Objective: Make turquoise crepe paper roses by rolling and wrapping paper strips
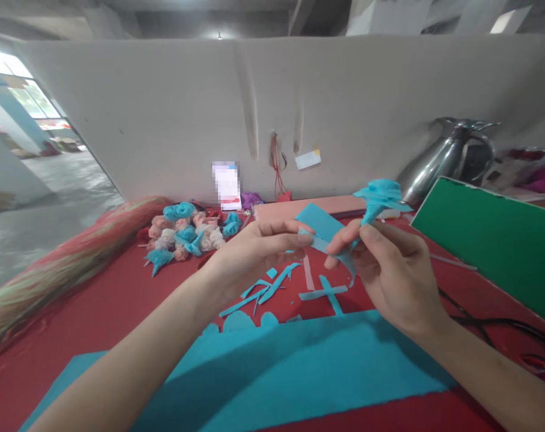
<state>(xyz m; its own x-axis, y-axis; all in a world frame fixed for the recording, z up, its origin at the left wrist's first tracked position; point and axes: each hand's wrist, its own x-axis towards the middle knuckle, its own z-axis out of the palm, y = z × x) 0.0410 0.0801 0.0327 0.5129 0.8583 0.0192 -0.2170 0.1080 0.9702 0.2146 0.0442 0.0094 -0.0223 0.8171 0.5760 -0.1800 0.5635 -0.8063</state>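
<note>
Between finger and thumb, my right hand (pixel 396 270) grips a blue paper flower (pixel 380 195) by its twisted stem, bloom upward. A narrow light-blue paper strip (pixel 320 243) runs from it to my left hand (pixel 263 246), which pinches the strip's other end. Below the right fingers a loose blue tail hangs down. Behind the strip shows a flat blue rectangle of paper (pixel 322 221). A large blue sheet (pixel 299 372) lies under my forearms, with blue offcuts (pixel 272 288) and rounded pieces (pixel 239 321) past its far edge.
Finished-looking pink, white and blue paper flowers (pixel 195 231) are heaped at the left. At the right stand a green board (pixel 493 246) and a steel jug (pixel 439 159). A phone (pixel 227 186) leans on the back wall. Black cables (pixel 493 324) cross the red tabletop.
</note>
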